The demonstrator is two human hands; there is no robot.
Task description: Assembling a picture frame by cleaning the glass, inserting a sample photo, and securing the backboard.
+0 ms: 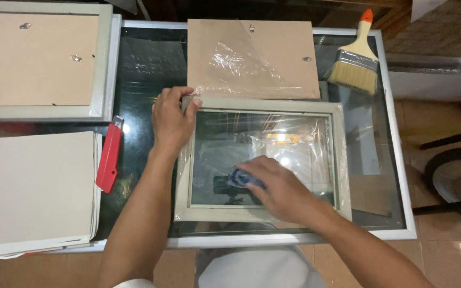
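Note:
A grey picture frame [341,154] with a glass pane [252,144] lies flat on a glass-topped table [396,176], with loose clear plastic film around it. My left hand [171,120] grips the frame's top-left corner. My right hand [276,186] presses a blue cloth [241,177] onto the lower part of the pane. A brown backing board [278,53], partly covered with clear film, lies just beyond the frame.
A wide paintbrush [356,61] with an orange-tipped handle lies at the back right. A red utility knife [109,157] sits left of the frame. Another framed backing board [38,58] lies at the far left, a stack of pale boards [33,186] below it. A wheel [457,181] stands on the floor to the right.

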